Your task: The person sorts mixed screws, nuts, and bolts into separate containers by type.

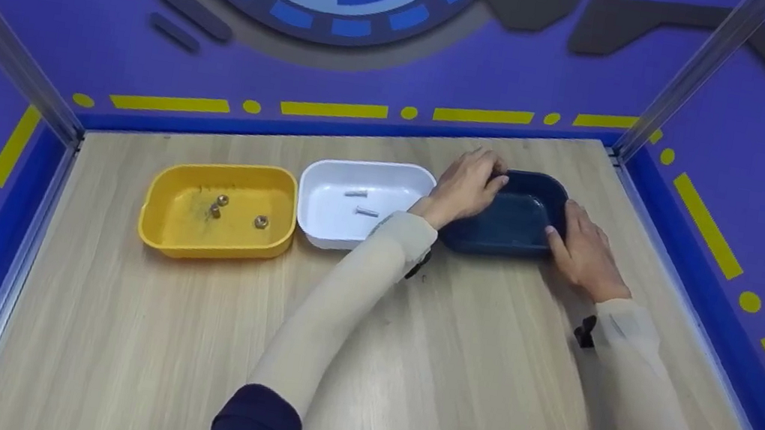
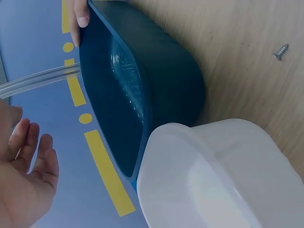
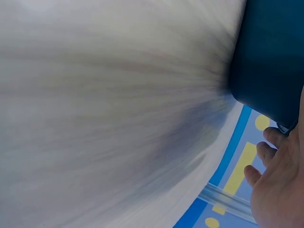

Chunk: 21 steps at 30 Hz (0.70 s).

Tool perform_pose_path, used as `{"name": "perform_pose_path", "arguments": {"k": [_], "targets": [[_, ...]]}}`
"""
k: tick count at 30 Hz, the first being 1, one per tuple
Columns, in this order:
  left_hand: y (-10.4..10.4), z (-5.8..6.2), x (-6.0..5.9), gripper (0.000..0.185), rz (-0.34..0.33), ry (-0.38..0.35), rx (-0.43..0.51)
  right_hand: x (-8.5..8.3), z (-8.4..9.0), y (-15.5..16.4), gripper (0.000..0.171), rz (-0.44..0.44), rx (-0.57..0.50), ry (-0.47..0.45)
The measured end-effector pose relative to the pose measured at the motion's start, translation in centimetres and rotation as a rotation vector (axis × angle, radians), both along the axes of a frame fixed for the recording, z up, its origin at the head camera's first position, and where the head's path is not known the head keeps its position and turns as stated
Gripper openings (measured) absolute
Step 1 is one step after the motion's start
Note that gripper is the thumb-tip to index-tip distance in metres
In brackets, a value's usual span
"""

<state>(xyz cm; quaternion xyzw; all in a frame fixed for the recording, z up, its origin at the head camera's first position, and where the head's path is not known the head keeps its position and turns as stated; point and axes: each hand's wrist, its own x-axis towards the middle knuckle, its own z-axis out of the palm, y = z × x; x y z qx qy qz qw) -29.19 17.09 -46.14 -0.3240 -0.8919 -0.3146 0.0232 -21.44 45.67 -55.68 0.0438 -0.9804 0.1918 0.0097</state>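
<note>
A dark teal plastic tray (image 1: 510, 245) stands at the right of a row of trays, with nothing visible inside. My right hand (image 1: 589, 253) grips its right end, thumb over the rim and fingers along the outer wall. Over the seam between the teal tray and the white tray (image 1: 325, 241) is my left hand (image 1: 466, 186). Its fingers (image 2: 35, 142) are loosely bent and hold nothing in the left wrist view. In the white tray lie two bolts, one a silver bolt (image 1: 367, 212). A short screw (image 2: 281, 52) lies on the table in front of the trays.
A yellow tray (image 1: 155, 242) to the left holds several nuts, one of them a brass-coloured nut (image 1: 261, 222). The trays stand side by side on a wooden table (image 1: 182, 337). A blue printed wall (image 1: 339, 98) rises behind, with side panels at both ends.
</note>
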Motion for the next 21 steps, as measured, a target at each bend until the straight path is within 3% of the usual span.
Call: {"name": "perform_pose_path", "arguments": {"k": [8,21], "targets": [[-1.2,-0.4,0.9,0.025,-0.017,-0.029,-0.066,0.0,0.2,0.0,0.081,0.007,0.007,-0.009],[-2.7,-0.7,3.1,0.032,-0.071,-0.056,-0.085,-0.2,0.2,-0.1,0.083,-0.001,0.025,-0.026]]}}
